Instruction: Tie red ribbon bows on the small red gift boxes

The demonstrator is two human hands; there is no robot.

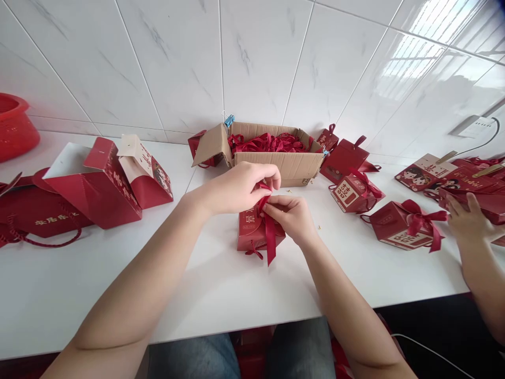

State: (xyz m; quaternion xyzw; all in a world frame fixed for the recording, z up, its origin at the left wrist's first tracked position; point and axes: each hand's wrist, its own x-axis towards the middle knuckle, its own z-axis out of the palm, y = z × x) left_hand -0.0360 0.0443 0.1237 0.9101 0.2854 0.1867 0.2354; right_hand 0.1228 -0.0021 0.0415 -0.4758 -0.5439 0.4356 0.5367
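A small red gift box (248,239) with gold characters lies on the white table before me, a tassel at its near side. Dark red ribbon (270,237) crosses its top, and one tail hangs over the front. My left hand (250,181) is bent over the box, fingers closed on the ribbon. Close by on the right, my right hand (290,213) pinches the ribbon where it meets the box. The fingers partly hide the loop or knot between them.
Behind the box stands a cardboard carton (276,163) of red ribbons. Larger red boxes (106,184) and a red basket (16,126) are left. Bow-tied boxes (410,223) sit right, near another person's hand (471,218). A tiled wall (260,63) borders the table.
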